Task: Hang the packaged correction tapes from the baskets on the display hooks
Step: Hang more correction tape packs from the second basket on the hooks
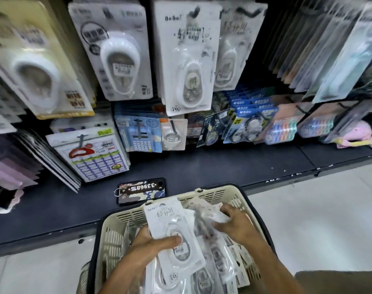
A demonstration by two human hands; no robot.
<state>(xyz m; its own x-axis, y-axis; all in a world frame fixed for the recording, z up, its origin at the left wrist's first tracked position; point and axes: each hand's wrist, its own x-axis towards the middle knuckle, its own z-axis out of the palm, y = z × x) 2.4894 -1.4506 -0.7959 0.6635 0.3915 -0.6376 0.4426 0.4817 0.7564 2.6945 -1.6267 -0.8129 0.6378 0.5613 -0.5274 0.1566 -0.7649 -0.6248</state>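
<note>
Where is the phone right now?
In the head view, the phone lies flat on the dark shelf ledge, centre-left, just beyond the far rim of the cream basket.

We see a dark navy base shelf running across the foot of the display. A black-cased phone with a camouflage back and a numbered tag lies flat on it, near the front edge. Right of the phone, a cream slotted plastic basket meets that edge. Far right of the phone, a pink soft toy rests on the shelf. Below lies pale tiled floor.
</note>
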